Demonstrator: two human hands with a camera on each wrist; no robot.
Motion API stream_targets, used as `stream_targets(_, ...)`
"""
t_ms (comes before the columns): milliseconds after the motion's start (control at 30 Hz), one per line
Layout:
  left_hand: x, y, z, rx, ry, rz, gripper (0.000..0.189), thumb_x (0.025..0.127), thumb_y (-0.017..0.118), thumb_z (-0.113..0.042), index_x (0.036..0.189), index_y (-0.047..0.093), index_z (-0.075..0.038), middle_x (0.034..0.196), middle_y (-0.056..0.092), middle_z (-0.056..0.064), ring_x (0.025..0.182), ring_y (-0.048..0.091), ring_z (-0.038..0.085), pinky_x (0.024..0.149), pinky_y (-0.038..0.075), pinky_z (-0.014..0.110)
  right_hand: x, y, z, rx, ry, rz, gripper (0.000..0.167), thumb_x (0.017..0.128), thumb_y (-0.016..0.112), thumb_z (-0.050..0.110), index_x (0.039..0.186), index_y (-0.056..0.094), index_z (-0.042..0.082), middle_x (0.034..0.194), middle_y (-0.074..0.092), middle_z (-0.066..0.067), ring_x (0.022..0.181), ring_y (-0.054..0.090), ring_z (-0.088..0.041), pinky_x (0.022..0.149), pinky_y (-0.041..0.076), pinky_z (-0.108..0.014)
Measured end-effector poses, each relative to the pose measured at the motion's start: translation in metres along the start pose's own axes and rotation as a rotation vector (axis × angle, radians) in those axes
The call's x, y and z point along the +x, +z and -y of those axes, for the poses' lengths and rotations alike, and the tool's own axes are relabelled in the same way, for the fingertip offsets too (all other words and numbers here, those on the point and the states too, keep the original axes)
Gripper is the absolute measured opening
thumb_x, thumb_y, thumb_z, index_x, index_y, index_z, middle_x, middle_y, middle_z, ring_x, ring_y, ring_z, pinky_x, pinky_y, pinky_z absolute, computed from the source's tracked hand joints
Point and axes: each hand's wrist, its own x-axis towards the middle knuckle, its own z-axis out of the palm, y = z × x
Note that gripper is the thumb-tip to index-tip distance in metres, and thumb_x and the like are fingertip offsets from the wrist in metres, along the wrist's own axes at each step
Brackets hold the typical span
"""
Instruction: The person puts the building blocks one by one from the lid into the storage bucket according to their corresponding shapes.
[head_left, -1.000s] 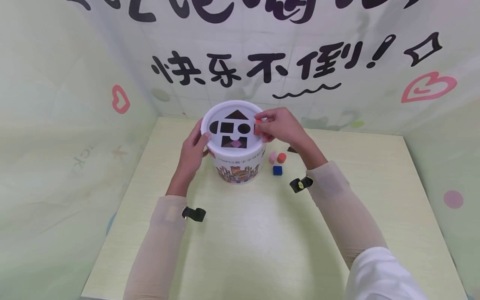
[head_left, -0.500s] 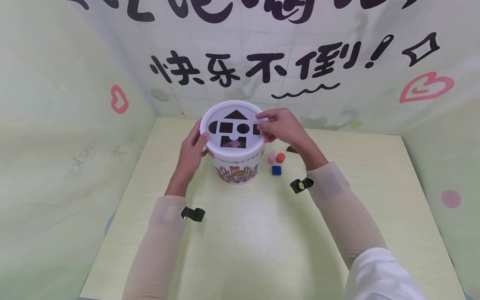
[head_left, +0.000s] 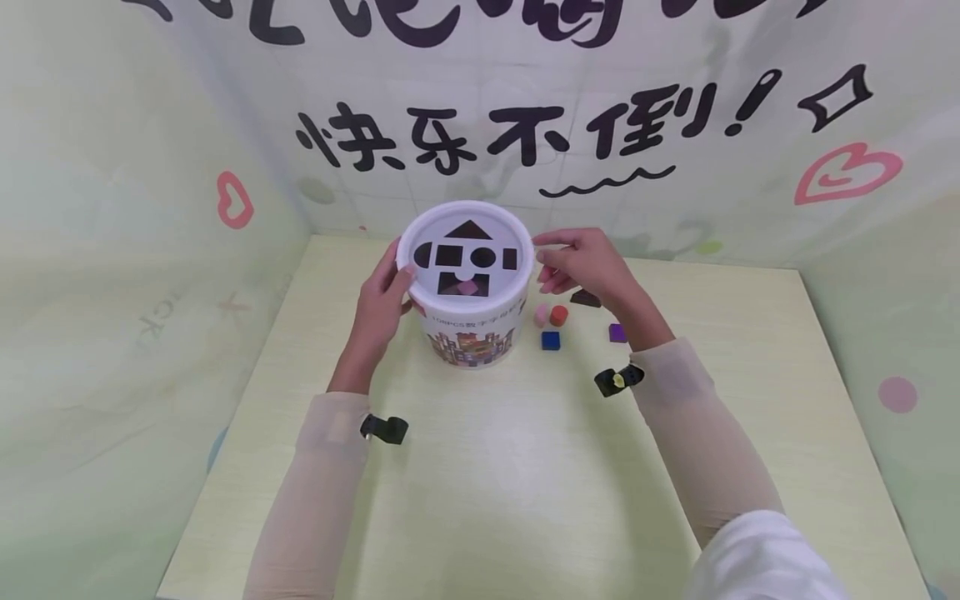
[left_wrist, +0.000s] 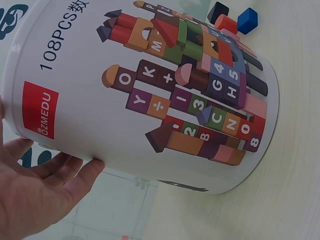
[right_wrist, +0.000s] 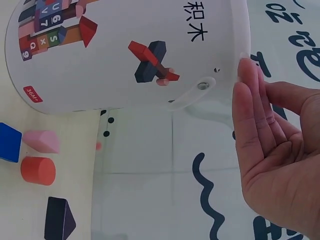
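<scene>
A white bucket (head_left: pixel 474 342) printed with toy-block pictures stands upright on the table. Its white lid (head_left: pixel 491 225) has several cut-out holes, and a pinkish block (head_left: pixel 467 287) shows inside through the front one. My left hand (head_left: pixel 381 304) holds the bucket on its left, thumb on the lid's rim and fingertips against the side (left_wrist: pixel 75 135). My right hand (head_left: pixel 588 260) is just beyond the rim on the right, fingers extended and holding nothing. In the right wrist view its fingertips are right at the rim, near the end of the white handle (right_wrist: pixel 192 95).
Right of the bucket lie a blue block (head_left: pixel 551 341), a red cylinder (head_left: pixel 558 315), a pink block (head_left: pixel 541 315), a dark triangular block (head_left: pixel 586 298) and a purple block (head_left: pixel 617 333). A printed wall sheet (head_left: pixel 450 83) stands behind the table (head_left: pixel 480 467).
The orange-red block at the lid's rectangular hole has gone from my right fingers, leaving the hole dark. My right hand has moved right off the lid, uncovering the purple block. My left hand stays.
</scene>
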Motion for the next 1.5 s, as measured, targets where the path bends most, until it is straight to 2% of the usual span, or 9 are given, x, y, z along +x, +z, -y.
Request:
stream_targets(200, 0.0, -0.001, 0.002, 0.011, 0.004, -0.003, 0.049, 0.099, 0.05, -0.045, 0.146, 0.035, -0.049, 0.151, 0.043, -0.006, 0.128, 0.05, 0.023, 0.102, 0.047, 0.051, -0.003, -0.005, -0.011, 0.003, 0.046, -0.01, 0.037, 0.096, 0.062, 0.02, 0.132, 0.061, 0.011, 0.082, 0.07, -0.016, 0.068, 0.071, -0.024, 0.072, 0.062, -0.039)
stream_targets(433, 0.0, -0.002, 0.003, 0.009, 0.009, -0.005, 0.049, 0.099, 0.05, -0.044, 0.146, 0.035, -0.049, 0.151, 0.043, -0.005, 0.128, 0.051, 0.023, 0.101, 0.048, 0.051, -0.005, -0.009, -0.028, 0.079, 0.095, -0.008, 0.037, 0.097, 0.061, 0.019, 0.133, 0.06, 0.012, 0.086, 0.071, -0.016, 0.069, 0.072, -0.025, 0.069, 0.062, -0.041)
stream_targets(700, 0.001, -0.001, 0.003, 0.01, 0.01, -0.005, 0.049, 0.099, 0.051, -0.045, 0.145, 0.035, -0.05, 0.15, 0.043, -0.006, 0.128, 0.05, 0.023, 0.101, 0.048, 0.052, 0.002, -0.009, -0.054, 0.114, 0.149, -0.054, 0.036, 0.097, 0.061, 0.022, 0.132, 0.061, 0.012, 0.089, 0.072, -0.014, 0.079, 0.072, -0.031, 0.069, 0.062, -0.037)
stream_targets(933, 0.001, 0.0, 0.002, 0.007, 0.008, 0.0, 0.048, 0.1, 0.05, -0.042, 0.146, 0.035, -0.049, 0.151, 0.042, -0.006, 0.13, 0.049, 0.023, 0.102, 0.047, 0.052, 0.009, -0.006, -0.08, 0.117, 0.198, -0.088, 0.041, 0.098, 0.06, 0.025, 0.137, 0.057, 0.013, 0.09, 0.073, -0.012, 0.077, 0.072, -0.027, 0.071, 0.062, -0.034)
stream_targets(1167, 0.0, 0.0, 0.001, -0.004, -0.001, 0.0, 0.05, 0.101, 0.049, -0.037, 0.148, 0.034, -0.045, 0.153, 0.04, -0.004, 0.132, 0.047, 0.025, 0.102, 0.047, 0.053, 0.015, -0.001, -0.101, 0.146, 0.199, -0.08, 0.044, 0.098, 0.059, 0.022, 0.14, 0.053, 0.009, 0.091, 0.073, -0.014, 0.068, 0.071, -0.018, 0.067, 0.062, -0.031)
stream_targets(1300, 0.0, -0.001, 0.002, 0.002, -0.003, -0.005, 0.05, 0.101, 0.049, -0.038, 0.148, 0.034, -0.045, 0.153, 0.04, -0.004, 0.132, 0.048, 0.025, 0.102, 0.047, 0.052, 0.018, 0.001, -0.114, 0.175, 0.201, -0.052, 0.046, 0.098, 0.059, 0.019, 0.141, 0.051, 0.007, 0.087, 0.072, -0.009, 0.068, 0.071, -0.016, 0.068, 0.062, -0.031)
stream_targets(1500, 0.0, -0.001, 0.001, 0.005, -0.009, -0.002, 0.05, 0.101, 0.049, -0.038, 0.148, 0.034, -0.045, 0.153, 0.041, -0.004, 0.131, 0.048, 0.024, 0.103, 0.047, 0.051, 0.023, 0.006, -0.13, 0.207, 0.214, -0.054, 0.043, 0.098, 0.057, 0.014, 0.14, 0.052, 0.004, 0.079, 0.071, -0.004, 0.065, 0.07, -0.016, 0.065, 0.062, -0.032)
